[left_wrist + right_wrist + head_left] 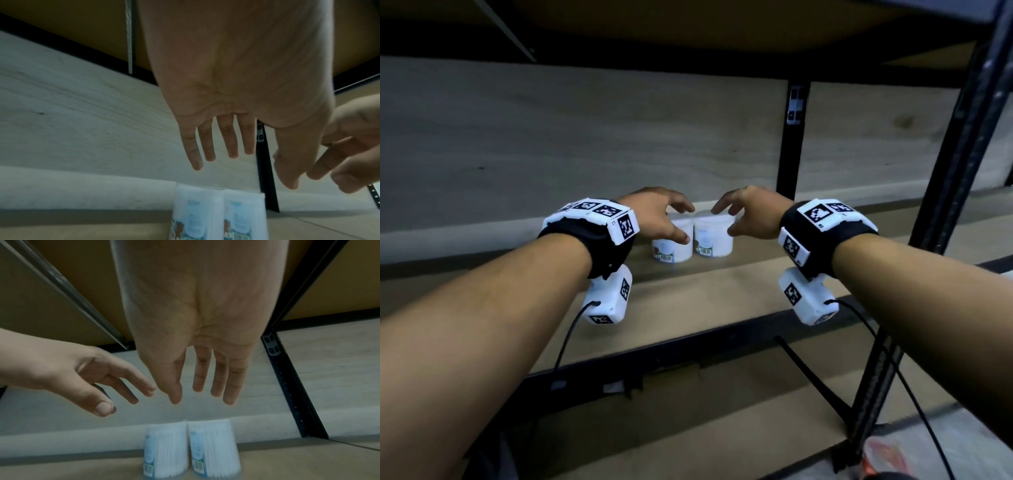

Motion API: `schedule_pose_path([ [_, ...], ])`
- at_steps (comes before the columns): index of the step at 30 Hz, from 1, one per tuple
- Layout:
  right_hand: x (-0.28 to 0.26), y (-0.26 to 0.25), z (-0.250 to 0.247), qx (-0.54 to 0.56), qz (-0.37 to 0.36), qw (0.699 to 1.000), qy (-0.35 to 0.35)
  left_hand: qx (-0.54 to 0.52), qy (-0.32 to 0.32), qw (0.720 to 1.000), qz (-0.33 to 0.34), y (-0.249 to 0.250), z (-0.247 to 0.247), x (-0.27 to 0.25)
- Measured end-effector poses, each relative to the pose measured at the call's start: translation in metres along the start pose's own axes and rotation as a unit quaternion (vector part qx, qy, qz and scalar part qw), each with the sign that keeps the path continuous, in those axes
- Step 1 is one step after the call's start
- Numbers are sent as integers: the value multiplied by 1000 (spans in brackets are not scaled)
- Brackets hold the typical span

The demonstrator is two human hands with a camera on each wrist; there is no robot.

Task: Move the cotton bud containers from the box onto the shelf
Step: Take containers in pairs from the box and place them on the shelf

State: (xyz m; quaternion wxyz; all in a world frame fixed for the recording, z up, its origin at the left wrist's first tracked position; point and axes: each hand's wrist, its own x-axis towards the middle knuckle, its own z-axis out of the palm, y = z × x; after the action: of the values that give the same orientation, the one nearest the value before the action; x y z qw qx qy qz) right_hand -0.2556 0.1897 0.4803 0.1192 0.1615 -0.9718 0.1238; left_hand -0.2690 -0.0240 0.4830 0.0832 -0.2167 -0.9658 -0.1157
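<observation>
Two clear round cotton bud containers stand side by side, touching, on the brown shelf board [715, 291] near the back wall: the left container [674, 245] and the right container [714, 238]. My left hand [671, 219] hovers just above and in front of the left one, fingers spread and straight, holding nothing. My right hand [739, 216] hovers likewise over the right one, fingers relaxed and apart. Both containers [218, 214] [191, 449] show below the open fingers [207, 146] [216, 379] in the wrist views, with a gap between fingertips and lids. The box is out of view.
A black upright post [791, 140] stands at the back wall right of the containers. A second black post [941, 212] frames the shelf's front right corner. The upper shelf [688, 31] hangs overhead. Bare shelf board stretches left and right of the containers.
</observation>
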Motion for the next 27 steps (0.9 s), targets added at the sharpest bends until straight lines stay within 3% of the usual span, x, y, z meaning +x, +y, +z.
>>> schedule_pose_path([
  [8,-48,-13,0,41,-15,999,14,-51,20,998,33,21,-2,-57],
  [15,-101,-30,23,144,-38,989,10,-167,26,985,28,43,19,-124],
  [27,-205,-41,147,217,-8,972,-96,-229,-86,969,15,19,162,-226],
])
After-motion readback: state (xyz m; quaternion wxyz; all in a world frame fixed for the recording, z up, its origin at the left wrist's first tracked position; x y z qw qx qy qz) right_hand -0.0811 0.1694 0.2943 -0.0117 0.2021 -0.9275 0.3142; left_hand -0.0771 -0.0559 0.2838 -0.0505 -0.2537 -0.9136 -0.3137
